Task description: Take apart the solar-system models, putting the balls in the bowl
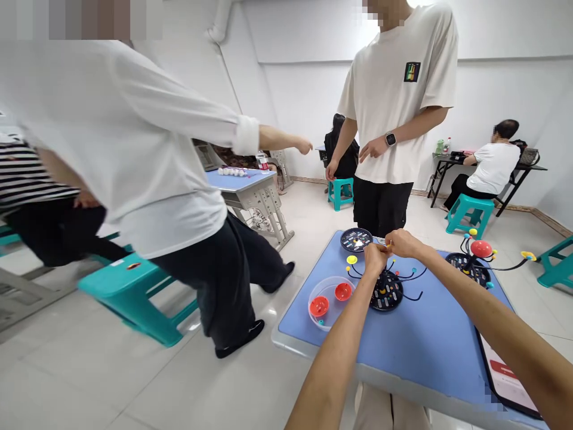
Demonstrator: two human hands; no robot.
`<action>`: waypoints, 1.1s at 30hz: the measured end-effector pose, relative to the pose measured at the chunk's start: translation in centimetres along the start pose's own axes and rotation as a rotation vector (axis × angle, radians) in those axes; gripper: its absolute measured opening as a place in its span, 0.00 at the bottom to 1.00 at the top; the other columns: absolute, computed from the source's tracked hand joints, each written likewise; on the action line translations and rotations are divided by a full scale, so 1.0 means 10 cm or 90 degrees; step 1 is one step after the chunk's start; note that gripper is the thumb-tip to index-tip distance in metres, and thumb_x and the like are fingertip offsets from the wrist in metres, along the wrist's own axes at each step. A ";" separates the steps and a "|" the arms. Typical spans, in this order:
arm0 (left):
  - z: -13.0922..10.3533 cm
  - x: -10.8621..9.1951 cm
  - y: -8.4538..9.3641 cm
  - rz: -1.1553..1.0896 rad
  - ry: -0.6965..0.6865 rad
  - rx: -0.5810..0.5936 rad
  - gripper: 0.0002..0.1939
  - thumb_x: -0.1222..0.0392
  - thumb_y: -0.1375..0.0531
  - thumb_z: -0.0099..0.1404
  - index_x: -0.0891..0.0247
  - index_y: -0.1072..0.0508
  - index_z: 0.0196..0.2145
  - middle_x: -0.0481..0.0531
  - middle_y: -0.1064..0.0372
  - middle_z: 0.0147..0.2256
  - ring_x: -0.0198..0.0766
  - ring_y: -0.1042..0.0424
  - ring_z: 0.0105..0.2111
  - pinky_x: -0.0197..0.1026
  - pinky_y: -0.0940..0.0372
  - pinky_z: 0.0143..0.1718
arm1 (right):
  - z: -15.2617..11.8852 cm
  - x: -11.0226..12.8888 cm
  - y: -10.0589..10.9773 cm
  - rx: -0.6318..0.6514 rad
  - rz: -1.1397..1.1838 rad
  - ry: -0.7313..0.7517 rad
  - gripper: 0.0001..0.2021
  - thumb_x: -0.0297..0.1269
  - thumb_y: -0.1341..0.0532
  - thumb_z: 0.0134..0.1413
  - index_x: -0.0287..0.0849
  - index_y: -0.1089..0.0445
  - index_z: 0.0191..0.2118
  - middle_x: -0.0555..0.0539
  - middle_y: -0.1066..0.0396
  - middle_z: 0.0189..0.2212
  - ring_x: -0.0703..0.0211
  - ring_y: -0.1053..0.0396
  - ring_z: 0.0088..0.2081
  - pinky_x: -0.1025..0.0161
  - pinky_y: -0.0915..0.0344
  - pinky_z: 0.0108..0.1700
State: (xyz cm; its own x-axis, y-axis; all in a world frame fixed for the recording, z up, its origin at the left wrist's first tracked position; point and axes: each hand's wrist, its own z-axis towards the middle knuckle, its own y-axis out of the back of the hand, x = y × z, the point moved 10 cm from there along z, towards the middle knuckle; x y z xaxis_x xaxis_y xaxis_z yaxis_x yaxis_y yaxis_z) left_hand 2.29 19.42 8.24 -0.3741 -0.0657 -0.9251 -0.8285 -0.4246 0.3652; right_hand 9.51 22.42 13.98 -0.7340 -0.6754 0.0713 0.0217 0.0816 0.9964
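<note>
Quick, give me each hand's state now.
Left hand: closed, fingers pinched above the black base.
Right hand: pinching a small orange piece.

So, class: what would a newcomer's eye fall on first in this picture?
Probably the left hand and right hand meeting over the black wire-armed model on the blue table. Beside it, a clear dish holds red half-balls. To the left, a person in a white shirt strides past a teal stool.

Bright, even overhead light, soft shadows on the glossy floor (134, 382); the near-left person (147, 161) smears with motion, edges bow outward.
</note>
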 end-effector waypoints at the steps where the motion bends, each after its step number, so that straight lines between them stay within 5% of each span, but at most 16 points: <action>1: 0.00 -0.01 0.00 0.008 -0.006 0.004 0.07 0.62 0.32 0.50 0.68 0.22 0.19 0.53 0.27 0.21 0.43 0.26 0.33 0.40 0.37 0.38 | -0.01 0.03 0.00 0.001 -0.007 0.019 0.09 0.27 0.40 0.52 0.40 0.23 0.38 0.43 0.23 0.38 0.55 0.28 0.40 0.66 0.45 0.32; 9: -0.04 -0.03 0.01 0.054 -0.044 0.036 0.17 0.65 0.37 0.54 0.64 0.33 0.11 0.46 0.38 0.15 0.35 0.33 0.26 0.38 0.43 0.31 | -0.14 0.27 0.34 -0.075 -0.012 0.092 0.13 0.23 0.42 0.50 0.37 0.24 0.41 0.40 0.26 0.41 0.56 0.30 0.42 0.67 0.44 0.36; 14: -0.07 -0.15 0.07 0.049 -0.064 0.037 0.07 0.72 0.35 0.49 0.65 0.29 0.19 0.48 0.32 0.22 0.36 0.31 0.29 0.37 0.41 0.33 | -0.39 0.54 0.62 -0.111 0.100 0.108 0.11 0.25 0.43 0.53 0.36 0.27 0.41 0.45 0.26 0.30 0.60 0.32 0.32 0.67 0.47 0.30; 18: -0.20 -0.27 0.32 0.036 -0.082 0.008 0.05 0.72 0.40 0.55 0.66 0.26 0.24 0.51 0.28 0.25 0.38 0.30 0.31 0.38 0.39 0.33 | -0.75 0.81 0.84 -0.183 0.218 0.130 0.07 0.31 0.43 0.57 0.38 0.28 0.33 0.48 0.28 0.26 0.62 0.34 0.28 0.67 0.47 0.29; 21: -0.43 -0.29 0.71 0.009 -0.112 -0.006 0.09 0.69 0.45 0.59 0.66 0.25 0.25 0.51 0.27 0.27 0.38 0.29 0.33 0.38 0.37 0.36 | -0.99 0.97 0.87 -0.224 0.251 0.126 0.08 0.34 0.43 0.59 0.39 0.28 0.33 0.49 0.29 0.25 0.63 0.35 0.27 0.67 0.47 0.29; 24: -0.72 -0.13 1.31 -0.136 -0.126 -0.082 0.10 0.64 0.44 0.60 0.65 0.22 0.35 0.52 0.23 0.33 0.39 0.25 0.36 0.39 0.33 0.40 | -1.07 1.19 0.64 -0.190 0.239 0.140 0.08 0.34 0.43 0.60 0.40 0.28 0.34 0.49 0.27 0.28 0.62 0.34 0.29 0.67 0.46 0.31; 27: -1.00 0.24 1.84 -0.121 -0.061 -0.211 0.12 0.58 0.43 0.60 0.65 0.22 0.36 0.55 0.22 0.33 0.41 0.24 0.35 0.41 0.31 0.38 | -1.01 1.45 0.18 -0.084 0.159 0.155 0.08 0.31 0.44 0.59 0.40 0.27 0.34 0.45 0.26 0.32 0.60 0.31 0.34 0.66 0.45 0.33; 30: -1.15 0.48 2.02 -0.029 -0.034 -0.248 0.12 0.57 0.42 0.59 0.64 0.21 0.33 0.55 0.22 0.33 0.41 0.25 0.36 0.42 0.32 0.40 | -0.93 1.66 -0.28 -0.005 0.030 0.163 0.11 0.28 0.46 0.59 0.38 0.26 0.38 0.40 0.26 0.37 0.55 0.29 0.39 0.64 0.43 0.35; 33: -1.14 0.59 1.94 0.011 -0.028 -0.221 0.11 0.58 0.44 0.59 0.64 0.21 0.31 0.54 0.22 0.33 0.40 0.25 0.35 0.41 0.33 0.41 | -0.90 1.80 -0.58 0.039 -0.048 0.181 0.14 0.25 0.46 0.57 0.37 0.26 0.43 0.37 0.26 0.41 0.50 0.29 0.45 0.63 0.40 0.38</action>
State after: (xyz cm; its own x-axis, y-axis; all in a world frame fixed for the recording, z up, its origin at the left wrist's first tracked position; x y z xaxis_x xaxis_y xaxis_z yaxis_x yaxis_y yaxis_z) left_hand -11.24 0.55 8.67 -0.4102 -0.0394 -0.9112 -0.6342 -0.7056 0.3160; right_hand 2.34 3.19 9.92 -0.5122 -0.8587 0.0154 -0.0737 0.0618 0.9954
